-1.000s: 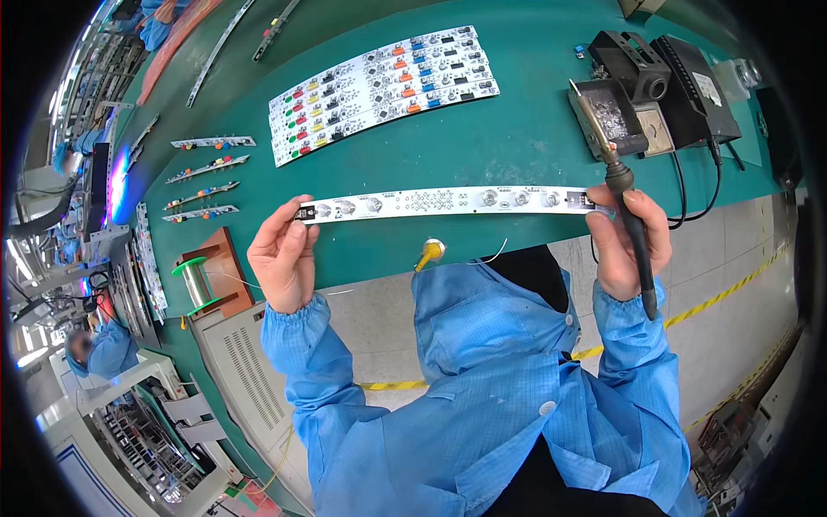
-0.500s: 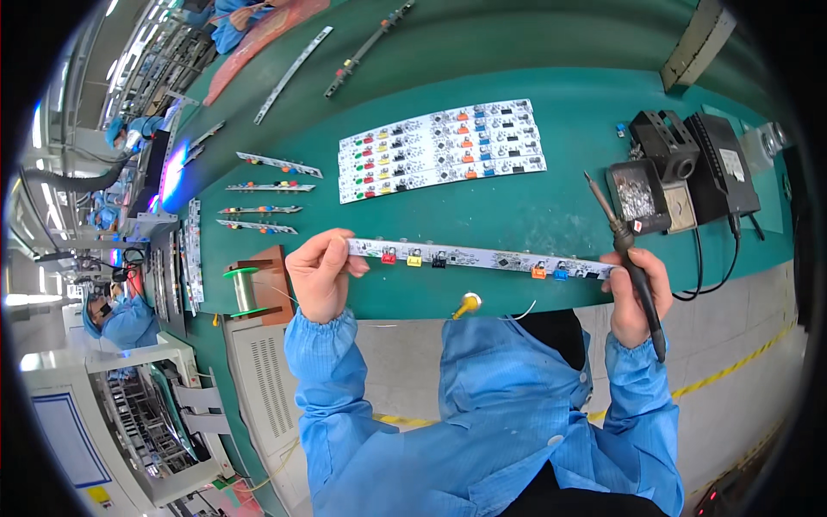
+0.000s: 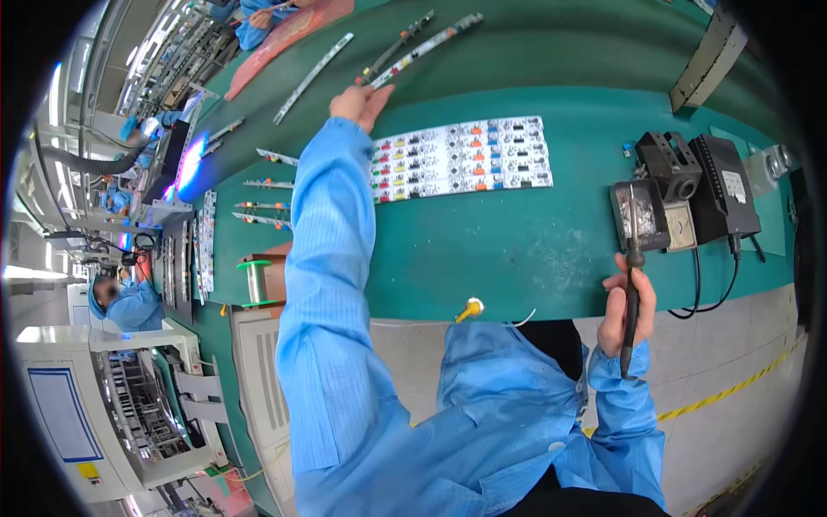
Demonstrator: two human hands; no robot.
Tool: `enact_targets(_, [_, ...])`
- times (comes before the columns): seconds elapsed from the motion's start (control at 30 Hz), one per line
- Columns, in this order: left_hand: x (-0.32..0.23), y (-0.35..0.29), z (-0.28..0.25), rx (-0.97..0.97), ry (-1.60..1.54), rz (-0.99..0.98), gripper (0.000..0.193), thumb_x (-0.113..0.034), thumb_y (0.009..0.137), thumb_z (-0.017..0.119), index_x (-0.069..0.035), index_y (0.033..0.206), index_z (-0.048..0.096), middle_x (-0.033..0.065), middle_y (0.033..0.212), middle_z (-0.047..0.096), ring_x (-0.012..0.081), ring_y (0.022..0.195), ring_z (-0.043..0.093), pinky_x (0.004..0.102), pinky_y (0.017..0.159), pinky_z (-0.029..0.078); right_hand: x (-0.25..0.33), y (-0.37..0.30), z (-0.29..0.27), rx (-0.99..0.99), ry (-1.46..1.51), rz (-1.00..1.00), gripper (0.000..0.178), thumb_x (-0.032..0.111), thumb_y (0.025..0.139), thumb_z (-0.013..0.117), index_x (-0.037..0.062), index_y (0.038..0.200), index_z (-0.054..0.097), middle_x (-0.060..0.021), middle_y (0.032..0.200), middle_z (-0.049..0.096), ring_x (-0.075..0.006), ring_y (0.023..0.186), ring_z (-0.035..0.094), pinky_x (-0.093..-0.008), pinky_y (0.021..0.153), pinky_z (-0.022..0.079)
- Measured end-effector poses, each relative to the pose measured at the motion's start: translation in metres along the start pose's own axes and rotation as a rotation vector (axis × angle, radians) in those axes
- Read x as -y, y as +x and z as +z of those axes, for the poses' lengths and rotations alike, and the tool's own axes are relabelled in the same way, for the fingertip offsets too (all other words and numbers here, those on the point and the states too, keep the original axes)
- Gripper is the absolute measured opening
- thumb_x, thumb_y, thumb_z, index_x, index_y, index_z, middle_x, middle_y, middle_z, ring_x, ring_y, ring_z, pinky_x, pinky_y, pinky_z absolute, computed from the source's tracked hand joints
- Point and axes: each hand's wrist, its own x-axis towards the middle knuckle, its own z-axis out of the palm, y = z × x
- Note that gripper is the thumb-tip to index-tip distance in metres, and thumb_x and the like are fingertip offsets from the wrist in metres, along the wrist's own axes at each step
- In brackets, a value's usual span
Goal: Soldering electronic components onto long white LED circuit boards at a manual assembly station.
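Note:
My left hand reaches to the far side of the bench, its fingers closed on the near end of a narrow circuit board strip with coloured connectors. This strip slants beside another populated board strip; whether it touches the belt-like surface is hard to tell. Near the bench's right front, my right hand grips a soldering iron by its dark handle. The iron's tip points away from me, over a small tray of solder scraps. A panel of joined circuit boards lies between my hands.
Right: an iron stand and black soldering station, with a metal post behind. Left: a solder spool and several loose strips, partly behind my sleeve. A yellow-tipped item sits at the front edge. Co-workers sit farther left.
My left hand has carried the board strip from in front of me to the far side. My right hand has let go of the strip's other end and keeps the iron, now turned more upright.

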Motion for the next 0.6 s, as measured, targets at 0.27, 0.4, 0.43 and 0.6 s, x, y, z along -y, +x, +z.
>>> enact_targets(0.27, [0.026, -0.141, 0.026, 0.459, 1.398, 0.865, 0.022, -0.019, 0.075, 0.062, -0.007, 0.092, 0.066, 0.0097, 0.086, 0.062, 0.0252, 0.083, 0.06, 0.0354, 0.071, 0.049, -0.001, 0.004, 0.002, 0.012, -0.05, -0.003, 0.035, 0.006, 0.089, 0.048, -0.001, 0.123, 0.044, -0.0264, 0.115, 0.055, -0.0158, 0.079, 0.055, -0.0311, 0.079, 0.046])
enact_targets(0.4, [0.047, -0.18, 0.007, 0.571, 1.681, 0.891, 0.022, -0.02, 0.071, 0.069, -0.008, 0.089, 0.064, 0.0084, 0.09, 0.056, 0.0269, 0.09, 0.054, 0.0397, 0.072, 0.048, 0.001, 0.004, 0.006, -0.008, -0.034, 0.011, 0.035, 0.007, 0.089, 0.049, -0.0016, 0.122, 0.045, -0.0258, 0.114, 0.056, -0.0155, 0.08, 0.055, -0.031, 0.079, 0.046])
enact_targets(0.43, [0.048, -0.181, 0.005, 0.565, 1.678, 0.889, 0.022, -0.02, 0.071, 0.069, -0.008, 0.089, 0.064, 0.0084, 0.09, 0.056, 0.0269, 0.09, 0.054, 0.0397, 0.072, 0.048, 0.002, 0.004, 0.006, -0.002, -0.035, 0.008, 0.035, 0.007, 0.089, 0.049, -0.0016, 0.122, 0.045, -0.0258, 0.114, 0.056, -0.0155, 0.08, 0.055, -0.031, 0.079, 0.046])
enact_targets(0.6, [0.044, -0.185, 0.003, 0.623, 1.682, 0.856, 0.022, -0.016, 0.072, 0.069, -0.005, 0.088, 0.061, 0.0094, 0.09, 0.056, 0.0277, 0.09, 0.054, 0.0392, 0.075, 0.047, 0.006, 0.004, 0.009, -0.06, -0.056, 0.024, 0.034, 0.006, 0.087, 0.052, -0.0026, 0.12, 0.047, -0.027, 0.109, 0.058, -0.0142, 0.077, 0.056, -0.029, 0.075, 0.047])
